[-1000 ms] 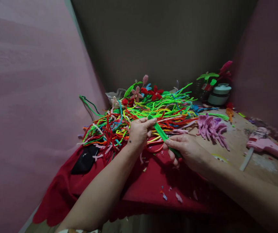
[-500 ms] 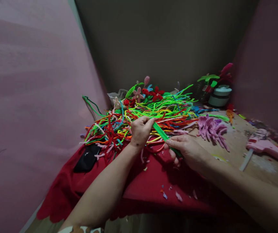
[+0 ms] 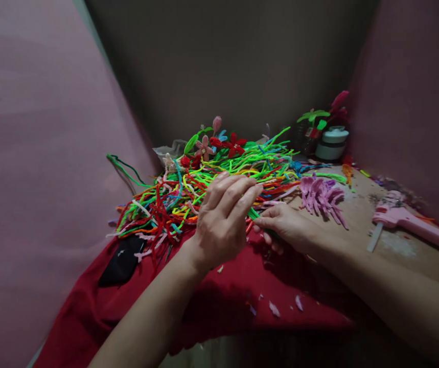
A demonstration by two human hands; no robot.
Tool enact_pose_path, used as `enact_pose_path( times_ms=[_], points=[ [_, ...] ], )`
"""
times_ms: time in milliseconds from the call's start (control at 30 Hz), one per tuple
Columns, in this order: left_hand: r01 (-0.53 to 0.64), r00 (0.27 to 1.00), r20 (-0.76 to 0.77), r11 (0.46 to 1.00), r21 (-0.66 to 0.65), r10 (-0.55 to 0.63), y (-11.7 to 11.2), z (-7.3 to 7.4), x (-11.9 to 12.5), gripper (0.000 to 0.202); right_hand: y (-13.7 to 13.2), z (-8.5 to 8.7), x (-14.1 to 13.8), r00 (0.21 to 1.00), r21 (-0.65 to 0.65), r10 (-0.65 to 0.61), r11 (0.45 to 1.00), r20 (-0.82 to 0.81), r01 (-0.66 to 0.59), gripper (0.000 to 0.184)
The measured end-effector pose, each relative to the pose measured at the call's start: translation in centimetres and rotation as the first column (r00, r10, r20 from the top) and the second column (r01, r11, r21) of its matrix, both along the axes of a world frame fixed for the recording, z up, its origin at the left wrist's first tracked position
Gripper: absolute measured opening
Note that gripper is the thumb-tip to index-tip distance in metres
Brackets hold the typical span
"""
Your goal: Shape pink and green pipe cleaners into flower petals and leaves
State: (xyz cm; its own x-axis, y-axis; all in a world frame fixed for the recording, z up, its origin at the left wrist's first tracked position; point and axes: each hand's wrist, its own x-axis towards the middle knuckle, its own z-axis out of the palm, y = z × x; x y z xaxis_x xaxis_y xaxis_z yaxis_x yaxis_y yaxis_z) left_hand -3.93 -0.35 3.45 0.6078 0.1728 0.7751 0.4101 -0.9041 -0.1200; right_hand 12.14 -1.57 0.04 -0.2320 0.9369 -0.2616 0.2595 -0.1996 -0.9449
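Note:
My right hand [image 3: 286, 225] pinches a bunch of green pipe cleaners [image 3: 253, 213] between thumb and fingers. Only a short stretch of the bunch shows; the rest is hidden behind my other hand. My left hand [image 3: 225, 220] has its back to me, with fingers stretched out over the bunch. Its thumb and palm are out of sight, so contact with the green strands cannot be made out. Behind both hands spreads a heap of many-coloured pipe cleaners [image 3: 158, 199].
Fuzzy flowers [image 3: 235, 145] rest on the heap. To the right lie a purple fringed piece [image 3: 321, 198] and a pink glue gun [image 3: 407, 217]. A lidded jar [image 3: 332, 144] stands at the back. A black phone [image 3: 121, 260] lies left on the red cloth [image 3: 219, 306], near small scraps.
My left hand has let go of the green bunch's upper end, moved nearer and spread its fingers. My right hand still grips the bunch. The view has shifted slightly right.

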Motion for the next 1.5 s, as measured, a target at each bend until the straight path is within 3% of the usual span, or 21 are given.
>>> enact_pose_path(
  times_ms=[133, 267, 400, 633, 833, 1000, 1067, 1133, 1200, 1233, 1267, 1300, 1367, 1400, 1433, 1500],
  points=[
    [0.047, 0.976, -0.203, 0.987, -0.156, -0.079, 0.1, -0.5, 0.4, 0.036, 0.4, -0.6, 0.3, 0.999, 0.05, 0.011, 0.999, -0.044, -0.009, 0.02],
    [-0.047, 0.891, -0.447, 0.964, -0.263, -0.079, 0.9, -1.3, 0.9, 0.026, 0.4, -0.4, 0.5, 0.995, -0.008, 0.071, 0.997, 0.071, -0.071, 0.025],
    [-0.147, 0.838, -0.543, 0.932, -0.332, -0.061, 1.1, -1.4, 0.8, 0.017, 0.4, 0.1, 1.3, 0.974, -0.041, 0.195, 0.981, 0.112, -0.192, 0.023],
    [-0.158, 0.904, -0.425, 0.889, -0.429, -0.044, 1.0, -1.6, 0.5, 0.014, 0.7, 0.9, 2.3, 0.953, -0.062, 0.3, 0.951, -0.049, -0.303, 0.018],
    [-0.231, 0.934, -0.356, 0.808, -0.542, 0.028, 1.5, -2.0, 0.8, 0.019, 0.5, 1.5, 2.0, 0.975, -0.035, 0.197, 0.98, 0.106, -0.194, 0.024],
    [-0.256, 0.937, -0.349, 0.723, -0.642, 0.021, 1.7, -2.1, 0.9, 0.019, 0.6, 1.0, 1.8, 0.944, 0.005, 0.182, 0.982, 0.277, -0.191, 0.021],
    [-0.269, 0.939, -0.342, 0.699, -0.663, 0.037, 1.7, -2.0, 0.9, 0.019, 0.7, 1.0, 1.9, 0.939, 0.002, 0.208, 0.976, 0.274, -0.217, 0.024],
    [-0.263, 0.952, -0.302, 0.64, -0.722, 0.05, 1.8, -1.9, 0.8, 0.018, 0.6, 1.2, 2.1, 0.948, 0.035, 0.22, 0.972, 0.23, -0.234, 0.029],
    [-0.214, 0.975, -0.215, 0.529, -0.821, 0.061, 2.1, -1.9, 0.8, 0.015, 0.4, 1.5, 2.2, 0.968, 0.234, 0.078, 0.963, 0.238, -0.135, 0.033],
    [-0.168, 0.986, -0.152, 0.449, -0.878, 0.071, 2.2, -1.8, 0.7, 0.014, 0.2, 1.7, 2.3, 0.965, 0.406, -0.071, 0.913, 0.251, -0.038, 0.031],
    [-0.107, 0.993, -0.08, 0.356, -0.928, 0.091, 2.3, -1.8, 0.7, 0.013, 0.0, 1.8, 2.4, 0.94, 0.595, -0.241, 0.802, 0.244, 0.051, 0.028],
    [-0.04, 0.993, -0.01, 0.256, -0.966, 0.119, 2.4, -1.7, 0.7, 0.013, -0.2, 1.8, 2.4, 0.899, 0.761, -0.382, 0.642, 0.215, 0.091, 0.023],
    [0.087, 0.978, 0.101, 0.083, -0.993, 0.181, 2.5, -1.3, 0.7, 0.012, -0.7, 1.8, 2.3, 0.841, 0.94, -0.501, 0.341, 0.203, -0.024, 0.016],
    [0.135, 0.97, 0.138, 0.026, -0.99, 0.201, 2.4, -1.1, 0.7, 0.013, -0.9, 1.7, 2.2, 0.828, 0.956, -0.495, 0.249, 0.263, -0.154, 0.014],
    [0.171, 0.964, 0.165, -0.011, -0.985, 0.211, 2.4, -0.9, 0.7, 0.014, -1.0, 1.6, 2.1, 0.799, 0.939, -0.495, 0.192, 0.343, -0.284, 0.014],
    [0.23, 0.951, 0.215, -0.041, -0.972, 0.222, 2.3, -0.6, 0.7, 0.015, -1.0, 1.3, 1.9, 0.701, 0.869, -0.533, 0.154, 0.474, -0.47, 0.018]
  ],
)
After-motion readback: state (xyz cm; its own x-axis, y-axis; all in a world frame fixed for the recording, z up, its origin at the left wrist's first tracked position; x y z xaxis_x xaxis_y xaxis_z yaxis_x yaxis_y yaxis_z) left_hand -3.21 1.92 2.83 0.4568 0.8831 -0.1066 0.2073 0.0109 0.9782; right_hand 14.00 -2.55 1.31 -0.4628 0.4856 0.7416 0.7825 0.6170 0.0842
